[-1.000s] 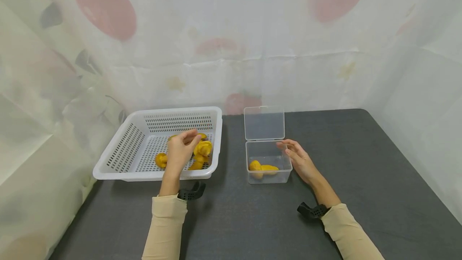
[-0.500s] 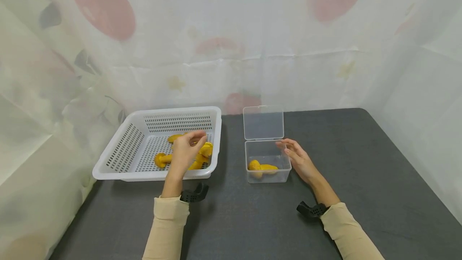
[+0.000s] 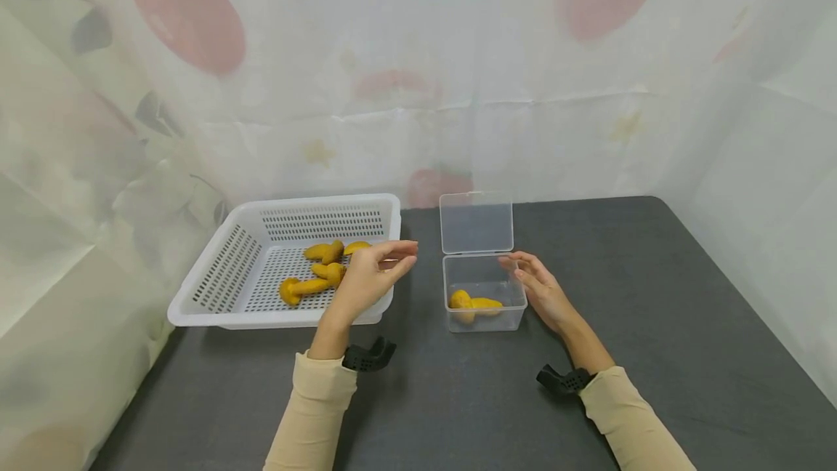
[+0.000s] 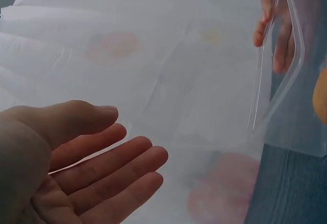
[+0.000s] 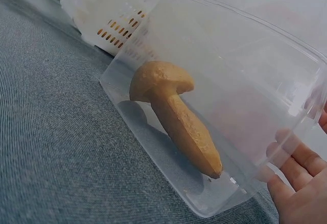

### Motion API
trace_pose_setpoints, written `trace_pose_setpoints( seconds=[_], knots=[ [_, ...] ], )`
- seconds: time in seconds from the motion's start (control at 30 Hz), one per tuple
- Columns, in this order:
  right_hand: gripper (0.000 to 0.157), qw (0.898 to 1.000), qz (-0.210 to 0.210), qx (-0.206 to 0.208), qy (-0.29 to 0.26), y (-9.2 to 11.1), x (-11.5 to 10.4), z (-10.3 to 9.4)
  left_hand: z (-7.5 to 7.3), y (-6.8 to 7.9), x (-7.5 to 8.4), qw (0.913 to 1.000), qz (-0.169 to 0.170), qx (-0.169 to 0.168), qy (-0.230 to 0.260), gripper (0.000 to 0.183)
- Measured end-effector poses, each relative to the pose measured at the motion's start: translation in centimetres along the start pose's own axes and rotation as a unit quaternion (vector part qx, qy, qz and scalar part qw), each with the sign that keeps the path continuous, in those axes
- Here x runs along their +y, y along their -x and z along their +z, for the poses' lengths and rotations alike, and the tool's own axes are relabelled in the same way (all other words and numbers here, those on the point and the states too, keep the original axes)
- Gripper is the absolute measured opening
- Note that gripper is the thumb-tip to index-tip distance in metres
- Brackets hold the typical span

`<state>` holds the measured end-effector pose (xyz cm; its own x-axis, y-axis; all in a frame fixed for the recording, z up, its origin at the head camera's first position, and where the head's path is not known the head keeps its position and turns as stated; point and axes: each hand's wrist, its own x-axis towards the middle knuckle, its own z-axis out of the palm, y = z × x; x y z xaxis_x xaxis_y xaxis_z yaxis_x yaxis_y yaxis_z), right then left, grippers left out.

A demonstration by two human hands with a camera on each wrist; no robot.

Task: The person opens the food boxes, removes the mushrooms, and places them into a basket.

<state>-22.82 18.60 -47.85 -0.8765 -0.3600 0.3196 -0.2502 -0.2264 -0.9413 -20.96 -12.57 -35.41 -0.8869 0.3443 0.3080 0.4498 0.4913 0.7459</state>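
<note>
My left hand [image 3: 381, 273] is raised over the right rim of a white slotted basket [image 3: 216, 267]. Its fingers are extended and the thumb is apart from them, with nothing between, as the left wrist view shows. Several yellow-brown mushrooms [image 3: 314, 287] lie in the basket; the hand hides some. My right hand [image 3: 548, 296] holds the back right corner of a clear plastic box [image 3: 487, 322], fingers bent round behind it and thumb at the right wall. One mushroom [image 5: 179, 116] lies on the box floor. The box's hinged lid [image 3: 477, 224] stands up at the back.
A dark grey cloth [image 3: 458, 405] covers the table, with a strip of it between basket and box. A white curtain [image 3: 523, 144] with faded fruit prints hangs behind and along both sides. Both wrists carry black camera mounts [image 3: 369, 355].
My left hand has moved right, from above the middle of the basket to its right rim, uncovering mushrooms behind it. My right hand and the box have stayed put.
</note>
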Motion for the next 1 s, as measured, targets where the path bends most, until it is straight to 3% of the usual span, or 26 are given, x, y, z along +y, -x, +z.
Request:
trace_pose_setpoints(
  seconds=[0.27, 0.53, 0.63, 0.87, 1.0],
  knots=[
    [0.039, 1.0, -0.003, 0.0, 0.002, 0.0, 0.1, 0.0, 1.7, -1.0, 0.5, 0.9981, 0.01, -0.06, 0.006, 0.03],
    [0.038, 1.0, 0.005, 0.006, 0.004, 0.0, 0.1, 0.0, 3.0, -1.9, 0.9, 0.9953, 0.009, -0.092, 0.027, 0.03],
    [0.039, 1.0, 0.012, 0.009, 0.008, 0.0, 0.1, 0.0, 3.6, -2.3, 0.9, 0.992, 0.016, -0.119, 0.039, 0.032],
    [0.036, 1.0, 0.01, 0.011, 0.003, 0.0, 0.1, -0.1, 5.7, -3.7, 0.6, 0.9712, 0.043, -0.229, 0.049, 0.035],
    [0.034, 1.0, 0.009, 0.005, 0.003, 0.0, 0.2, -0.2, 7.4, -4.7, 0.4, 0.9569, 0.027, -0.287, 0.033, 0.034]
  ],
)
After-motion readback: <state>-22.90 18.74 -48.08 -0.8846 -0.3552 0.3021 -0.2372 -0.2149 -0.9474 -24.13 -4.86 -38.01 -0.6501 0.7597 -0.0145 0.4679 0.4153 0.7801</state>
